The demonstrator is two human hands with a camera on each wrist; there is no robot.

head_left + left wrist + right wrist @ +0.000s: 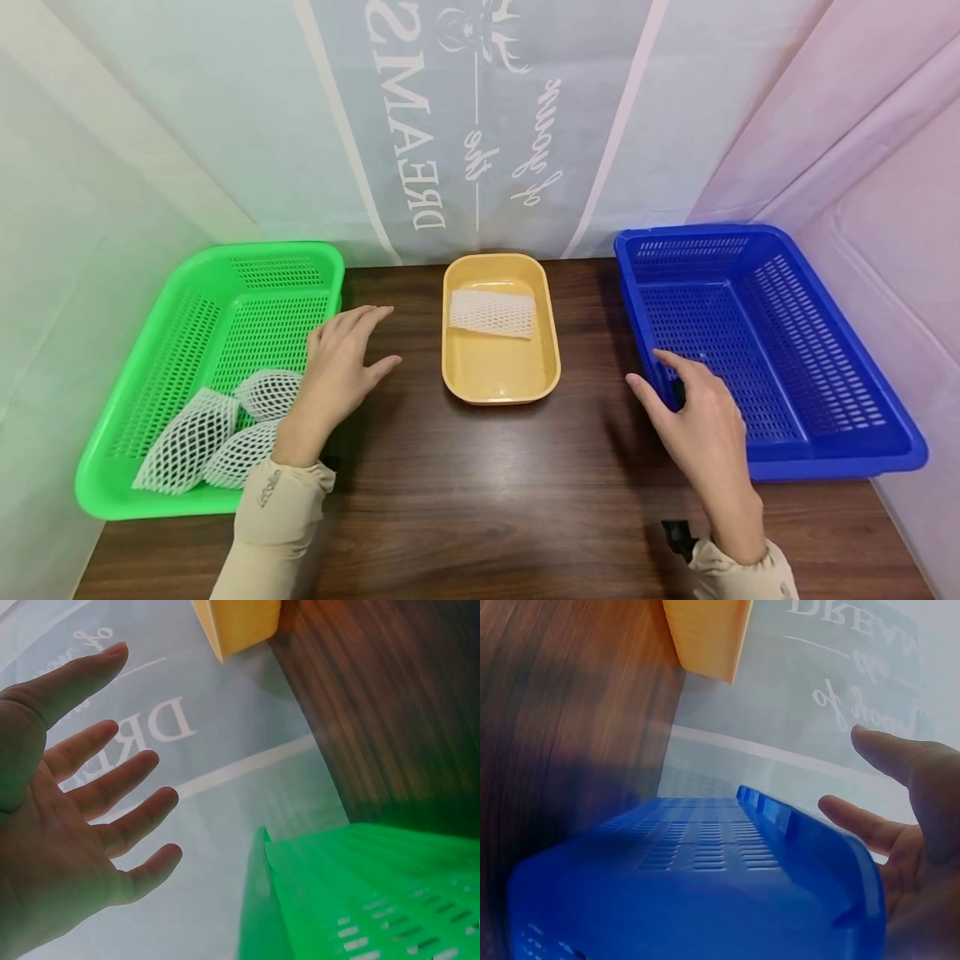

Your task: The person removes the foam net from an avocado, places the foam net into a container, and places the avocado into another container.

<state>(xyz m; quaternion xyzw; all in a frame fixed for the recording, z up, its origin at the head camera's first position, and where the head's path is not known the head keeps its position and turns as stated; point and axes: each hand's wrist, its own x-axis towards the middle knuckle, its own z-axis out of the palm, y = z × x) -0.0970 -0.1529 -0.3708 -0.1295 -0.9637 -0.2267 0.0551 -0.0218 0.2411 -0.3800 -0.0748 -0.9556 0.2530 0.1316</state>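
Left grip (335, 371), empty, fingers spread, hovers by the green basket (92, 479); right grip (701, 421), likewise, by the blue basket (832, 468). Between, on the surface (487, 500), a tray (495, 371) holds one net (492, 314). Left arm partly hides three nets (191, 442) in the green basket.

I make out a beige left sleeve (273, 521) with a gathered cuff (318, 478) and dark lettering (267, 489); the right sleeve (742, 577) matches, with a small black block (678, 537) beside it.
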